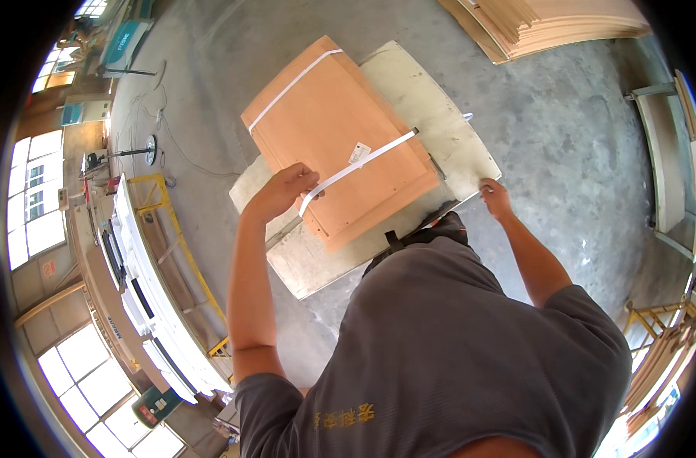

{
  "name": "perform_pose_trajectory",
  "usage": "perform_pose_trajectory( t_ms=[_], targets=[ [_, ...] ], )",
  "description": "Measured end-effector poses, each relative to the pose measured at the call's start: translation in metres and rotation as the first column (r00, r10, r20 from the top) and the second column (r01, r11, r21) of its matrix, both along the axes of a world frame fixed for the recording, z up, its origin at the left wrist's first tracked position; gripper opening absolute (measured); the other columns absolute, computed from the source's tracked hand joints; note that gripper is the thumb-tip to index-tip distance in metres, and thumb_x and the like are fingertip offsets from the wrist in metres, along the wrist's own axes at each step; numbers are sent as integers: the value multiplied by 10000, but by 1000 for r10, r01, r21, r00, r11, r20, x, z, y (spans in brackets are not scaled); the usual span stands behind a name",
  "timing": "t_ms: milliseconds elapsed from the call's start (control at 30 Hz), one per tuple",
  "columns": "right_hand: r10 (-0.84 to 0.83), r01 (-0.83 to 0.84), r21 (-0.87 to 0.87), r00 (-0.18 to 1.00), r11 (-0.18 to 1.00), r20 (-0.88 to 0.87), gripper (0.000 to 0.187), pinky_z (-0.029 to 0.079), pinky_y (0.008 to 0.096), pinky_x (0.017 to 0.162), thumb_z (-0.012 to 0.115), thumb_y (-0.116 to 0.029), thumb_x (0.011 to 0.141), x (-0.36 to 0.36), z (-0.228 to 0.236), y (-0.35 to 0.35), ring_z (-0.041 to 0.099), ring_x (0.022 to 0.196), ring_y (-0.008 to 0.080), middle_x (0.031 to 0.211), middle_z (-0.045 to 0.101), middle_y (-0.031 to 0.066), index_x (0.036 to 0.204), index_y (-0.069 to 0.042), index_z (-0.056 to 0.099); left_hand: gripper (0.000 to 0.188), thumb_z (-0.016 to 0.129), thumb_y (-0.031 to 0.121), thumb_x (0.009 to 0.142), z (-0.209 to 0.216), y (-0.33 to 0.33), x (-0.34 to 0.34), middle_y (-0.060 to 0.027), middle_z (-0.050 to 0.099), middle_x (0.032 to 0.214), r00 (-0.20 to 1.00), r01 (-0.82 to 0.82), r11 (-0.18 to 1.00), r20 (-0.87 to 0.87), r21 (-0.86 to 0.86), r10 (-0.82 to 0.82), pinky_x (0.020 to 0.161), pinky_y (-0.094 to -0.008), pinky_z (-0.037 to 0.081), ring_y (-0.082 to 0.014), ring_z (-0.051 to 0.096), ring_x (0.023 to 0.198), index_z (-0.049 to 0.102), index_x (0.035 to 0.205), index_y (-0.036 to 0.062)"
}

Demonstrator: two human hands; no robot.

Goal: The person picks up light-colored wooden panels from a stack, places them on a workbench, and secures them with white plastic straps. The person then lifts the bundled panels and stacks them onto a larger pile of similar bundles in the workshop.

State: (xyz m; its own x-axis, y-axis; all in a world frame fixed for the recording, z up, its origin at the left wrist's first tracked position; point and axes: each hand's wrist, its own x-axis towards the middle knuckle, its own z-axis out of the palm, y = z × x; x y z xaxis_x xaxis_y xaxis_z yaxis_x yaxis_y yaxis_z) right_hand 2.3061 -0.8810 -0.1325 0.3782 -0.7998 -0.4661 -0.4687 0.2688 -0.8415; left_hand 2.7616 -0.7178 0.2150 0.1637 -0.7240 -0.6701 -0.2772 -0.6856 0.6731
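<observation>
A stack of reddish-brown wood panels (317, 99) lies at an angle on a pale, worn board (424, 99), bound by two white straps. My left hand (287, 189) is over the panels' left edge, its fingers curled and pinched at the nearer white strap (367, 162). A small white label (359, 153) sits beside that strap, whose far right end meets a dark piece at the panel edge. My right hand (497, 200) is by the pale board's right corner, fingers curled in; whether they grip the board's edge or something small is hidden.
More brown sheets (546, 30) are stacked at the upper right. A yellow metal frame (172, 221) stands at the left beside long white pieces (146, 305). A thin cable (188, 156) trails over the grey concrete floor (562, 130). Timber boards (661, 366) stand at the lower right.
</observation>
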Motion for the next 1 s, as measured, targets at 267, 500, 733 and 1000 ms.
perform_pose_trajectory(
  t_ms=[267,500,733,1000],
  targets=[
    [-54,46,-32,935,998,-351,321,518,329,628,539,-126,845,-90,-8,44,667,641,210,796,677,119,1137,-13,611,213,614,218,893,-126,75,22,-76,644,975,950,-78,981,284,-180,128,837,-343,479,-228,598,992,611,1039,63],
    [-45,118,148,904,982,-424,367,480,302,495,562,-95,838,-113,26,103,629,584,177,849,652,112,1189,10,577,601,569,63,818,-171,55,2,-120,472,1247,577,44,995,815,-92,50,944,-431,409,-305,459,1173,452,1402,145],
    [-13,118,288,940,950,-342,365,502,303,553,577,-126,861,-70,72,134,652,648,187,927,672,136,1197,18,578,513,474,167,907,-185,83,51,-114,469,1303,294,155,956,912,248,-285,966,-487,390,-294,463,1177,428,1418,174],
    [-27,138,324,945,936,-326,336,508,302,567,598,-147,865,-72,68,173,656,667,186,931,672,118,1156,22,599,51,642,137,774,-200,96,102,-57,653,930,536,123,864,766,-488,356,799,-416,489,-292,594,941,677,806,119]
  ],
)
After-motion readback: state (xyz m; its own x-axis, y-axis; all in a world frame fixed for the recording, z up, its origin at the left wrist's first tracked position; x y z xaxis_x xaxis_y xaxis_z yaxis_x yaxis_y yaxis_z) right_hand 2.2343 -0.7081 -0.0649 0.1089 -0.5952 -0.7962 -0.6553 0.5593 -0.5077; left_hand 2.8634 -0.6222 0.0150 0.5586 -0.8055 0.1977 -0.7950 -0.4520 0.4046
